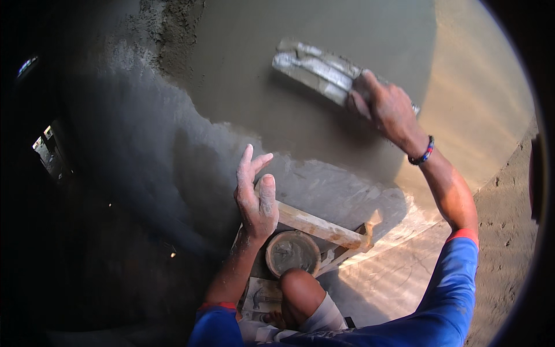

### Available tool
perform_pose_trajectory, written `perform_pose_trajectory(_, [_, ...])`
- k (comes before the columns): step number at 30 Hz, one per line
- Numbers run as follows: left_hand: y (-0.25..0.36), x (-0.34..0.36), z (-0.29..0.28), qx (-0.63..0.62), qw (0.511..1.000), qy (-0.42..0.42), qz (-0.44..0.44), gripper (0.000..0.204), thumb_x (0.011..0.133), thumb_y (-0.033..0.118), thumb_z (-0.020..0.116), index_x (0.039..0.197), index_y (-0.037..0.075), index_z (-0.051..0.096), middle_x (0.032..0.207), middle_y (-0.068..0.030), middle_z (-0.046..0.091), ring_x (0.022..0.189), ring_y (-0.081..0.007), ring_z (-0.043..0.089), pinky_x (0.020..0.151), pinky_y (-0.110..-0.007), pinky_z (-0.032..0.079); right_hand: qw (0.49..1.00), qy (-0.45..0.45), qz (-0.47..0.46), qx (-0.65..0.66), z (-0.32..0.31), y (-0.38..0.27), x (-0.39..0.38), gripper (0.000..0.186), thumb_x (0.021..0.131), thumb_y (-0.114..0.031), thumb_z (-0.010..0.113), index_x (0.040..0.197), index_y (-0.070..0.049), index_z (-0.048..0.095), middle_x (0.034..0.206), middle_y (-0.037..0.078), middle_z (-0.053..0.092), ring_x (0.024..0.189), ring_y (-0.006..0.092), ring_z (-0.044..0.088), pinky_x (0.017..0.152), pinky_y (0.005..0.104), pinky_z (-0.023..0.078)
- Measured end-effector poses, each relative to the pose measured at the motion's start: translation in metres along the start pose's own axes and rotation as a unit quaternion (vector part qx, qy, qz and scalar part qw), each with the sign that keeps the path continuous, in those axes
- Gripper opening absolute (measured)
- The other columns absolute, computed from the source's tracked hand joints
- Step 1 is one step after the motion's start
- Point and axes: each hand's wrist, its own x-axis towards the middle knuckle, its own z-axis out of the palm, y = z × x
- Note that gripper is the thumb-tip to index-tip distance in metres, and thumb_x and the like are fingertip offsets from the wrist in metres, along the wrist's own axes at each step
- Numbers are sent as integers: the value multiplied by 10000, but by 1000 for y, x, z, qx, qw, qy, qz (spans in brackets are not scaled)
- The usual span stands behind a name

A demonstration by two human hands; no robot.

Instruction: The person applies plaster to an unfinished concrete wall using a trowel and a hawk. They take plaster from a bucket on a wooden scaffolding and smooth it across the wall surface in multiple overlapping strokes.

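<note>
- Right hand (388,110): closed round the grip of a metal trowel (315,70), thumb and fingers wrapped with no visible slack. Some of the fingers are hidden behind the hand.
- Trowel: located at the far side of the scene, right of centre, against a smooth grey plaster coat (324,20). Its long body slopes from the far left down to the near right. Pale residue marks it, and a dark shadow lies along its near edge. Whether the full blade bears on the coat cannot be told.
- Left hand (256,199): raised near the centre, fingers extended and slightly bent, thumb standing apart. It has hold of nothing. Pale dust coats the fingers. Contact with the wooden rail (318,224) just beside it cannot be confirmed.
- Plaster coat: ends in an irregular near edge. Beyond that edge, on the near side, is a paler, patchy grey surface (352,180). Sunlight falls across the right part of the coat.
- Wooden rail: runs from beside the left hand to the right, sloping toward the near side.
- Round container (293,233): on the near side of the rail, with wet grey mix (291,257) inside.
- Person: blue sleeve (445,280) with red cuff on the right arm; dark, coloured wristband (425,153) on the right wrist; bent knee (303,292) near the container.
</note>
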Motion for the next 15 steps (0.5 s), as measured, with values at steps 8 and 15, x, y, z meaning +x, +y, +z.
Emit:
perform_pose_trajectory(8, [-7,-10,10,-20,999,18,-23,531,1022,288,432,1378,-98,355,1115,-183,633,1039,-253,609,954,-366,445,987,139,-25,-70,23,8,100,323,884,-278,588,1076,-26,529,741,249,631,722,431,628,641,502,503])
perform_pose_trajectory(15, [-3,-17,11,-78,995,28,-47,455,1017,212,456,1350,-90,391,1081,-167,647,1002,-226,616,933,-350,452,946,-245,-174,-119,182,-40,-137,162,885,-95,491,1015,1,482,680,119,640,667,273,681,547,342,534])
